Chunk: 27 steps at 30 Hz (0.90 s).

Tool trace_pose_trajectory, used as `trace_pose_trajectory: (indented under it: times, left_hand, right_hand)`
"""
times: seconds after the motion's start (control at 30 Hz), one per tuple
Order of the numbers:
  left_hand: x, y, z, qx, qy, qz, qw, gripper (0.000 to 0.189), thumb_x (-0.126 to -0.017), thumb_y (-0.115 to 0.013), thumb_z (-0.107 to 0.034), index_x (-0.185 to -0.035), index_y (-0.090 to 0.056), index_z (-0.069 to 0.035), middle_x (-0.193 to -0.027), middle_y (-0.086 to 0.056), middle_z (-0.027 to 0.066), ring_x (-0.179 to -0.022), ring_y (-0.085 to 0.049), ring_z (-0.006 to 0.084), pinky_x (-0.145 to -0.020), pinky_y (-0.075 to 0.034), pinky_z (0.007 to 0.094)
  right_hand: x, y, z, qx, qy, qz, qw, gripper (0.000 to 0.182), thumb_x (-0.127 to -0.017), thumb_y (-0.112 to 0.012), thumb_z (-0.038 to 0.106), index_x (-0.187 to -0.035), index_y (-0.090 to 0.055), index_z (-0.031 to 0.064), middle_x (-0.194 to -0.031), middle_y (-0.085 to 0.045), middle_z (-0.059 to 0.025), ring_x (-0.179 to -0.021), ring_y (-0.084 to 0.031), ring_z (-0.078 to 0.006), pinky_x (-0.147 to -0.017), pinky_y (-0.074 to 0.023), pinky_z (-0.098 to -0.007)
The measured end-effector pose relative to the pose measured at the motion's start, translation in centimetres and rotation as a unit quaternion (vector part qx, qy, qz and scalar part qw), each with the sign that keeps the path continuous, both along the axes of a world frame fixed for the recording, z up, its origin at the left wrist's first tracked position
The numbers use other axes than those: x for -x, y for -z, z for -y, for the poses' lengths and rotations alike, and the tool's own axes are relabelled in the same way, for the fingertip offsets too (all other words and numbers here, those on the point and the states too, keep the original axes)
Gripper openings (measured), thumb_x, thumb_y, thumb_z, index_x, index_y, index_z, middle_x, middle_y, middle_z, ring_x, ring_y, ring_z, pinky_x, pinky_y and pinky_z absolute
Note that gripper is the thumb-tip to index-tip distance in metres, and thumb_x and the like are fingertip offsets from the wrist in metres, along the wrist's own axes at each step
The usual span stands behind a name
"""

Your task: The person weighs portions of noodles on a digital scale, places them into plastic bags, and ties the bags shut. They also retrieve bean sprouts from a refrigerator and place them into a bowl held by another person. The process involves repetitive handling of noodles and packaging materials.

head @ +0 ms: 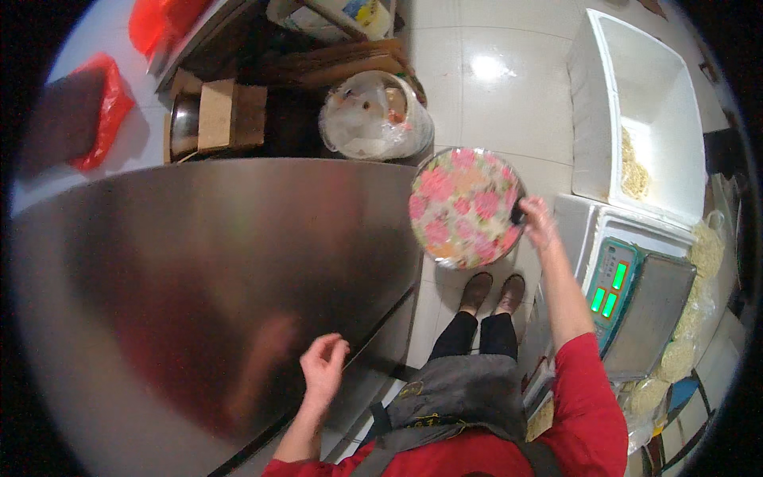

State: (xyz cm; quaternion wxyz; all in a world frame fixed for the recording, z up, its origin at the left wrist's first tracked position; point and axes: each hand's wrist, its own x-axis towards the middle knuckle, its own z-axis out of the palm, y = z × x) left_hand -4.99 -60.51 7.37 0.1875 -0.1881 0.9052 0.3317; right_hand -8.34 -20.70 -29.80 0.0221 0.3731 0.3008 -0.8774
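Observation:
My right hand [538, 222] grips the dark edge part of a round stool seat or similar disc [464, 207] with a pink floral cover under clear plastic; which it is I cannot tell. The disc hangs above the tiled floor, beside the corner of a steel worktop [238, 238]. My left hand [325, 361] is held near the worktop's front edge with its fingers curled and nothing in them.
On the right, a digital scale [632, 310] rests on a white foam box. Behind it stands an open foam box [656, 89] holding some noodles [633, 170]. Beyond the worktop are a lined bin [381, 119] and an open cardboard box [229, 116].

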Motion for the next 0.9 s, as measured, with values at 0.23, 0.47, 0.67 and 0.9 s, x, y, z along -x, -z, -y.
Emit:
trace_pose_trajectory:
  times: [0.23, 0.47, 0.67, 0.9]
  left_hand:
    - [-8.2, -1.3, 4.5, -0.054, -0.254, 0.078, 0.962, 0.019, -0.082, -0.06, -0.009, -0.098, -0.058, 0.002, -0.083, -0.064, 0.0092, -0.072, -0.062, 0.0148, -0.062, -0.048, 0.0244]
    - [-9.3, -2.9, 4.5, -0.048, -0.402, -0.069, 0.912, 0.025, -0.081, -0.062, -0.006, -0.103, -0.054, 0.0, -0.097, -0.061, 0.0084, -0.088, -0.059, 0.0163, -0.068, -0.049, 0.0285]
    - [-10.2, -5.9, 3.7, -0.122, -0.514, -0.176, 0.831, 0.018, -0.078, -0.059, 0.001, -0.095, -0.053, -0.001, -0.092, -0.059, 0.0075, -0.086, -0.058, 0.0175, -0.073, -0.051, 0.0312]
    - [-11.4, -6.6, 6.5, -0.104, -0.477, -0.216, 0.846, 0.013, -0.072, -0.059, 0.008, -0.08, -0.056, -0.001, -0.083, -0.058, 0.0044, -0.077, -0.056, 0.0138, -0.067, -0.049, 0.0267]
  right_hand:
    - [9.4, 1.4, -9.0, -0.121, 0.007, -0.03, 0.992, 0.027, -0.07, -0.069, 0.007, -0.09, -0.05, 0.0107, -0.079, -0.054, -0.0025, -0.074, -0.053, -0.0161, -0.063, -0.0475, -0.0333]
    - [10.6, 7.1, -15.1, -0.134, 0.15, -0.049, 0.978, 0.024, -0.079, -0.064, 0.011, -0.096, -0.049, 0.003, -0.085, -0.058, -0.0075, -0.077, -0.057, -0.0212, -0.069, -0.0502, -0.0368]
    - [6.7, 5.0, -9.7, -0.08, 0.059, 0.025, 0.995, 0.043, -0.085, -0.057, 0.03, -0.117, -0.048, 0.0043, -0.113, -0.053, -0.0138, -0.105, -0.051, -0.0262, -0.082, -0.0487, -0.0426]
    - [-7.4, -2.0, 2.4, 0.076, -0.126, 0.052, 0.988, 0.025, -0.081, -0.063, 0.024, -0.093, -0.058, 0.003, -0.084, -0.063, -0.0091, -0.073, -0.062, -0.0207, -0.064, -0.0543, -0.0337]
